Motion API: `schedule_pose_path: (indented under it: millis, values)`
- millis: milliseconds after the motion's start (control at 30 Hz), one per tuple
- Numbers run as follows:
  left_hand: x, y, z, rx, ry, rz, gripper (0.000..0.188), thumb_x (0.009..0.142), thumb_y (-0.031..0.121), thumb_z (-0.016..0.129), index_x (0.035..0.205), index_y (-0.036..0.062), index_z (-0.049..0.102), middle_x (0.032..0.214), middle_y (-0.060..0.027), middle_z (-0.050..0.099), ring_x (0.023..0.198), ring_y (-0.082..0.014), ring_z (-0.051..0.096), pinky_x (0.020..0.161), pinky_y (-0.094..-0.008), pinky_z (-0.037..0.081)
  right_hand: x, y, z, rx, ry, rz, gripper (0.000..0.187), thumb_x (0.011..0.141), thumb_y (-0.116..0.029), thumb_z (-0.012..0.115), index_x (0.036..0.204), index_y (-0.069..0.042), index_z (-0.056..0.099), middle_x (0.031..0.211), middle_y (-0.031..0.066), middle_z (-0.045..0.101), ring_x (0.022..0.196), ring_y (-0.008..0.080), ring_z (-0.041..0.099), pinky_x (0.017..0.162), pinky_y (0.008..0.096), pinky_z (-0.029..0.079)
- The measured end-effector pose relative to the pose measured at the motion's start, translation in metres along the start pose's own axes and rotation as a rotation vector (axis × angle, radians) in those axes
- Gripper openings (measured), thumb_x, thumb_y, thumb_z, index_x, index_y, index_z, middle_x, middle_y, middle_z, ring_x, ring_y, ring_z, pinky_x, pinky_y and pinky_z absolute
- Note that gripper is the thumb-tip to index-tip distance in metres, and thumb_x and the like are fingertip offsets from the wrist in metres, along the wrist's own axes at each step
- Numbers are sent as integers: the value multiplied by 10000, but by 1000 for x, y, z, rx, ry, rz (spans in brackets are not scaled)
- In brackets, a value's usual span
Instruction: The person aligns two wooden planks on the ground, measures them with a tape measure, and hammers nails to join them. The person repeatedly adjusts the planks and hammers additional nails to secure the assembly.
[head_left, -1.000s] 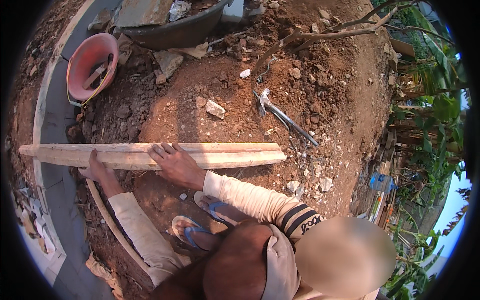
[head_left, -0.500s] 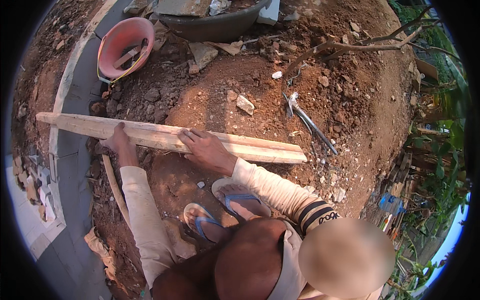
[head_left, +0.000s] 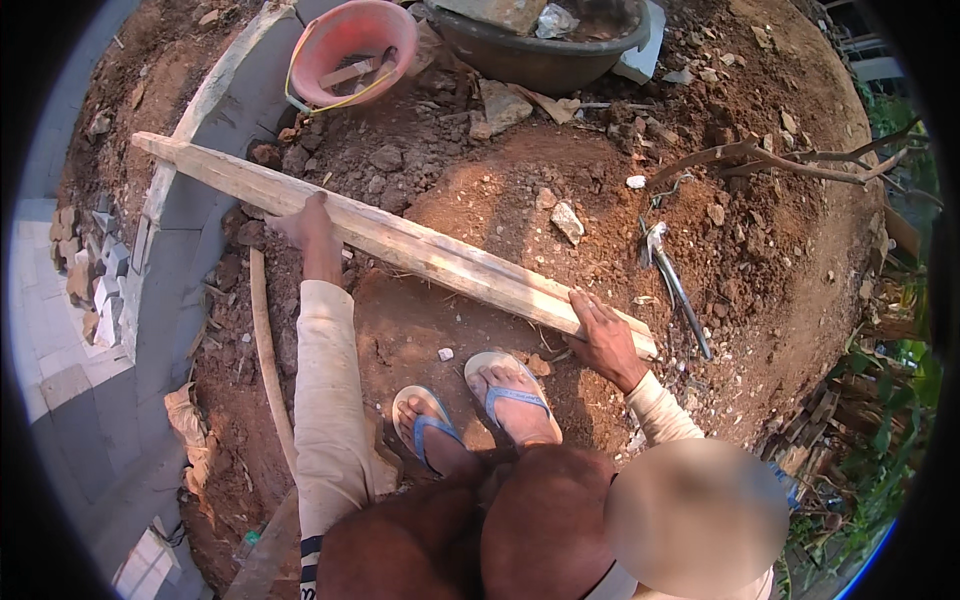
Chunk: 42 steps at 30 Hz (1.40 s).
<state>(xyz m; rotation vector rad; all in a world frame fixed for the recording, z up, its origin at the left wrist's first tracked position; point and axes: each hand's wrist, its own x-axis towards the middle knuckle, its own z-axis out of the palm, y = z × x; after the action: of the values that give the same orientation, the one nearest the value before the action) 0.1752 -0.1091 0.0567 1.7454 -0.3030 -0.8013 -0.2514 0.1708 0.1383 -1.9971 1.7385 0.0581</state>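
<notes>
A long, pale wooden board (head_left: 440, 257) lies slantwise in front of me, its narrowed far-left end over the top of a low block wall (head_left: 190, 245). My left hand (head_left: 312, 230) is closed around the board's near edge, left of its middle; some fingers are hidden beneath. Close to the right end, my right hand (head_left: 607, 343) grips the board, fingers on its upper face and the thumb out of sight. Just beyond that end, a hammer (head_left: 676, 285) with a dark handle lies on the soil.
A red bucket (head_left: 345, 35) holding wood scraps stands at the far left, beside a wide black basin (head_left: 530, 62) with rubble. A dry branch (head_left: 770, 162) juts in from the right. Near my left forearm lies a curved stick (head_left: 265, 345). Stones dot the soil.
My right hand has moved from the board's middle to near its right end. The board now slants more, right end nearer me. My left hand keeps its hold, and the whole view has shifted.
</notes>
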Motion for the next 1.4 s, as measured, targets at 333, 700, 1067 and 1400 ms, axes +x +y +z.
schedule_pose_path:
  millis: [333,700,1067,1400]
  values:
    - [-13,8,5,97,35,-56,1163,826,10,797,1696,62,28,1578,-352,402,1384,-431,555,1173,-484,490,1,0,-4,27,38,-51,877,835,-235,857,1552,23,423,1517,275,550,1408,467,525,1177,522,436]
    - [-35,31,-8,105,59,-1,1127,811,-11,780,1698,23,86,1625,-303,378,1453,-394,496,1228,-427,414,136,-79,-23,255,-264,-85,1151,722,-486,922,1580,50,375,1486,329,534,1390,488,536,1194,477,438]
    - [-33,54,-87,-748,-293,126,860,859,-81,757,1591,79,334,1380,-155,596,1249,-301,631,1056,-451,552,113,-140,-15,41,254,-279,1028,624,-259,896,1488,36,424,1181,241,559,1100,449,561,970,533,459]
    - [-37,21,-199,-901,-185,-84,645,860,72,830,1426,47,523,1270,-97,648,1197,-276,653,1041,-463,554,112,-174,-10,-98,233,-426,1050,650,-470,920,1470,-7,456,1250,201,597,1186,413,557,1051,547,393]
